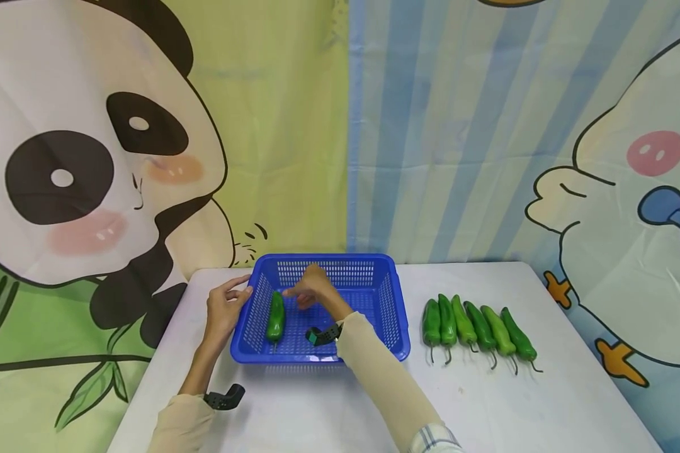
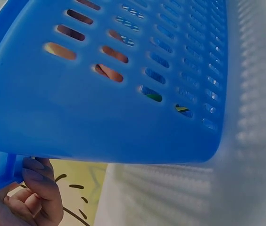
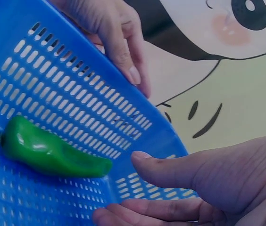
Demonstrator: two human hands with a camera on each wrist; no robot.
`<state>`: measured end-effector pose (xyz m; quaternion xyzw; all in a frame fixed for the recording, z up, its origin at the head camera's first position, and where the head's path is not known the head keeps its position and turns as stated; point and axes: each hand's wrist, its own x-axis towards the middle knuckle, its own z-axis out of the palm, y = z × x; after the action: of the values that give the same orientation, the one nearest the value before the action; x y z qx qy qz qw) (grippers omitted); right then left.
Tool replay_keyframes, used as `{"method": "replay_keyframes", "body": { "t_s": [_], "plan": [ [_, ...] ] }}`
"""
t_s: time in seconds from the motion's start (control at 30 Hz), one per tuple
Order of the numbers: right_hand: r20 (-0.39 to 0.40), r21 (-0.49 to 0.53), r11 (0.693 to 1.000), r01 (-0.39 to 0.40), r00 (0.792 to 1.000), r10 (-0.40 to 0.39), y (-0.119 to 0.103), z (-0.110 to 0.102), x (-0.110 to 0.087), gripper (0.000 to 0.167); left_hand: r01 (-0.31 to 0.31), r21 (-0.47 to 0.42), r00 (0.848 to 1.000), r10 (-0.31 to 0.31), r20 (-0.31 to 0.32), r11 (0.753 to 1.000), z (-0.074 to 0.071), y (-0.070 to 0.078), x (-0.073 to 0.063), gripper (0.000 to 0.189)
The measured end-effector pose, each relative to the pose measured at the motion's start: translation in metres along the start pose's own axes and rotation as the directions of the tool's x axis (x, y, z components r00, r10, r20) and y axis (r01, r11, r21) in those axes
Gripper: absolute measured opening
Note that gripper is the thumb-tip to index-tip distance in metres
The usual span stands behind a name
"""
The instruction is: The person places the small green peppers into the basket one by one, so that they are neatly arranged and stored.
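A blue plastic basket (image 1: 399, 314) with slotted walls stands on the white table. Inside it, along the left wall, lies one green pepper (image 1: 276, 318), its stem toward the near side. My left hand (image 1: 225, 308) grips the basket's rim at the left; in the left wrist view its curled fingers (image 2: 43, 188) show under the rim. Over the basket's inside, just right of the pepper's far tip, is my right hand (image 1: 313, 286). The right wrist view shows its thumb (image 3: 163, 172) and fingers spread apart with nothing between them, clear of the pepper (image 3: 48, 148).
Several green peppers (image 1: 478, 330) lie side by side in a row on the table to the right of the basket, stems toward the near edge. Behind the table (image 1: 328, 412) hangs a printed curtain (image 1: 294, 157) with a panda and a bird.
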<state>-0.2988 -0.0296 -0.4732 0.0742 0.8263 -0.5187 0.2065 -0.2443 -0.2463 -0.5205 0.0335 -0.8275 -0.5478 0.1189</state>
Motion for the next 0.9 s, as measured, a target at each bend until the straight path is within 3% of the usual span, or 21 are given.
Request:
{"method": "replay_keyframes", "body": {
  "t_s": [0.5, 0.9],
  "plan": [
    [-0.010, 0.055, 0.996, 0.064, 0.998, -0.064, 0.003, -0.027, -0.012, 0.039, -0.006, -0.016, 1.000, 0.006, 0.003, 1.000, 0.000, 0.002, -0.001, 0.039],
    [0.010, -0.096, 0.984, 0.152, 0.988, -0.151, 0.003, -0.050, -0.026, 0.033, -0.007, -0.027, 1.000, 0.007, 0.005, 1.000, 0.000, 0.000, -0.001, 0.039]
  ]
}}
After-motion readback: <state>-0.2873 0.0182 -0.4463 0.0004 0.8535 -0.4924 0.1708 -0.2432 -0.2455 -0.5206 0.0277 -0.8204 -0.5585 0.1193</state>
